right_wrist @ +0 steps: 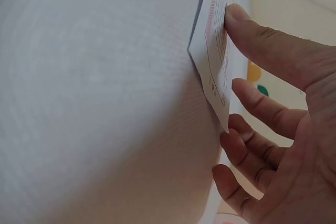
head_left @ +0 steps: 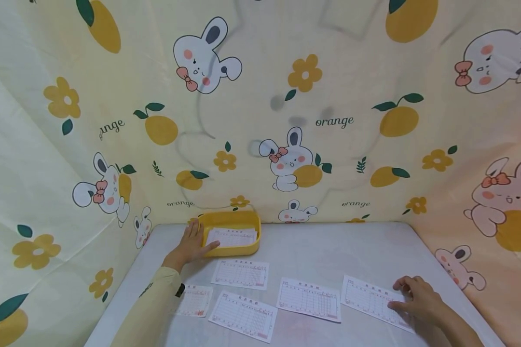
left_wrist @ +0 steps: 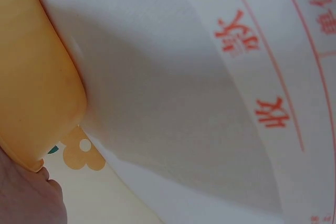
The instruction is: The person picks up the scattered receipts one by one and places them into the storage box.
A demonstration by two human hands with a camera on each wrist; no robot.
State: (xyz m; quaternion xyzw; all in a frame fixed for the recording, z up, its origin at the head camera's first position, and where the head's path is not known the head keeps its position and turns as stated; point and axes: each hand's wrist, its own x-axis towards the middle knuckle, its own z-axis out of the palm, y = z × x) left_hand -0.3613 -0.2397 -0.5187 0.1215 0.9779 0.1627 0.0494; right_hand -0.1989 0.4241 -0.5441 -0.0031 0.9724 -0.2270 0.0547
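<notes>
My left hand [head_left: 190, 245] rests against the left side of a yellow basket [head_left: 236, 251], its fingers fairly straight and its thumb reaching over the front rim. Printed receipt slips [head_left: 231, 237] lie inside that basket. In the left wrist view, the hand [left_wrist: 31, 192] touches the rim at the lower left. Over on the right, my right hand [head_left: 421, 301] hovers loosely curled above the right end of a receipt slip [head_left: 369, 299]. In the right wrist view, the thumb tip meets this slip [right_wrist: 215, 51], while the other fingers stay bent beyond its edge, apart from the thumb.
Several more receipt slips are spread on the white table [head_left: 330, 250]: one just before the basket [head_left: 240, 274], a reddish one [head_left: 195, 301] partly under the left sleeve, one at the front [head_left: 243, 315] and one in the middle [head_left: 309, 299]. Patterned cloth [head_left: 252, 120] walls the table's back and sides.
</notes>
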